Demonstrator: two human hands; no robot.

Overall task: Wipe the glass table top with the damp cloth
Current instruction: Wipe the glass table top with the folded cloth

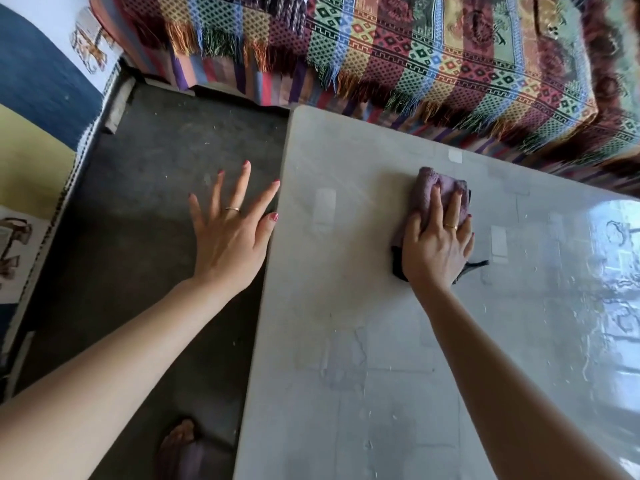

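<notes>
The right hand (437,242) presses the bunched purple cloth (433,188) flat-fingered on the glass bench (346,306). The left hand (232,233) hangs wide and empty off the bench edge, bracing nothing. A hard push could slide the cloth free or leave streaks.

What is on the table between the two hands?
Nothing: in the head view only bare glass table top lies between the left hand at its edge and the cloth under the right hand.

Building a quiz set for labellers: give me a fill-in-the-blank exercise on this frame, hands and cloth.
1. The purple cloth lies under the ____ hand.
2. The left hand holds nothing; its fingers are spread over the dark ____, beside the table's edge.
3. The glass table top stands in front of a sofa covered by a patterned ____.

Missing words: right; floor; blanket
</notes>
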